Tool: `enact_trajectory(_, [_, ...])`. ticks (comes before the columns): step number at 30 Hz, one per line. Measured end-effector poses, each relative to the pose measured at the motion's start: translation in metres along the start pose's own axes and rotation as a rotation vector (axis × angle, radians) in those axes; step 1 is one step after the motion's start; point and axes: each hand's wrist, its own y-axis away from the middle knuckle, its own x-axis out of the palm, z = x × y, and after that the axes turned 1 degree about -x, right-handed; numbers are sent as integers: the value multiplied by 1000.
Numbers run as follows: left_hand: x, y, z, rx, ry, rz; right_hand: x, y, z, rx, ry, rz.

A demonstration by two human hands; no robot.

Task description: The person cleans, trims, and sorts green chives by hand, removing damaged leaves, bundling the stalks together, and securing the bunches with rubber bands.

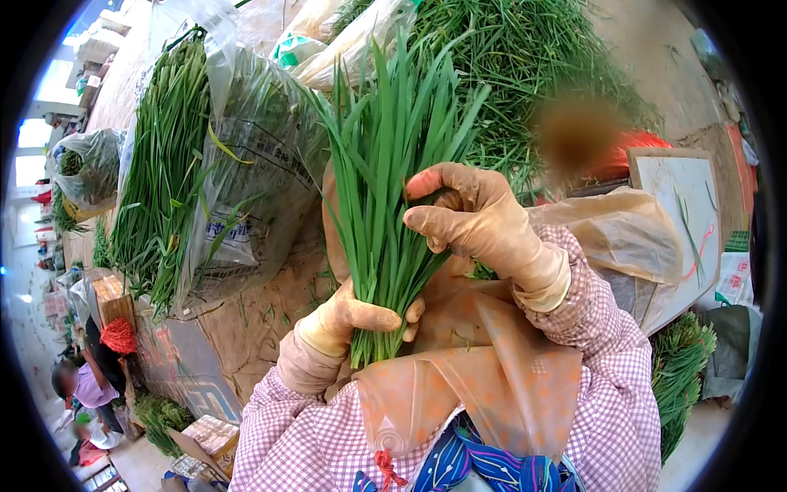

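Note:
A bunch of long green leafy stalks [381, 205] stands upright in front of me. My left hand [357, 320], in a stained pale glove, is wrapped round its lower end. To the right of the leaves is my right hand [475, 217], gloved too, its fingers curled and the thumb and index fingertips near the leaf edge. Whether a leaf is between those fingertips I cannot make out. An orange-patterned plastic apron [484, 361] lies below the hands.
Behind lies a big heap of loose greens [508, 74]. Plastic bags [262, 164] and bundled greens [164, 164] are at the left. A white board [680, 221] leans at the right, near more greens [680, 369]. People [94, 385] are far left.

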Motion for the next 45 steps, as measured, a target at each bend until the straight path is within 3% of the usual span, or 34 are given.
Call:
enact_trajectory(4, [-1,-1,0,-7,-17,-10,2,-5,-13,-77,-20,-9])
enact_trajectory(9, [4,3,-4,29,12,-52,-4,-1,-17,-33,-265,51])
enact_trajectory(12, [-18,2,-10,-41,-40,21,-4,3,-17,-81,-229,97])
enact_trajectory(14, [-32,2,-25,27,-447,10,-6,6,-16,-104,-214,158])
enact_trajectory(18, [-70,8,-49,68,-686,174,-19,6,-23,-313,-259,357])
enact_trajectory(20, [-106,9,-33,56,-756,148,-36,11,-10,-169,-377,143])
enact_trajectory(22, [-112,14,-28,9,-792,137,-59,4,-13,-374,-301,-133])
enact_trajectory(24, [-97,19,-35,-30,-773,161,-98,-2,-21,-376,-15,-301])
enact_trajectory(26, [-96,19,-33,-20,-766,160,-119,-7,-33,-533,541,-678])
enact_trajectory(27, [-98,18,-30,-22,-765,163,-125,-7,-36,-567,149,-620])
enact_trajectory(28, [-102,16,-26,2,-824,102,-115,5,-20,-594,-20,-615])
enact_trajectory(31, [-100,14,-26,43,-875,38,-92,21,-6,-723,-62,-708])
enact_trajectory(34, [-87,14,-29,66,-816,29,-70,28,7,-872,-103,-579])
enact_trajectory(36, [-86,16,-30,64,-764,16,-60,31,12,-1170,485,-362])
enact_trajectory(39, [-87,19,-33,-8,-847,40,-33,22,8,-1290,638,-102])
enact_trajectory(40, [-84,20,-34,-22,-834,24,-29,20,-1,-1289,640,-102])
enact_trajectory(43, [-79,17,-32,1,-803,14,-22,23,0,-512,415,-88])
enact_trajectory(45, [-74,18,-33,27,-801,22,-10,19,-1,-602,596,-106])
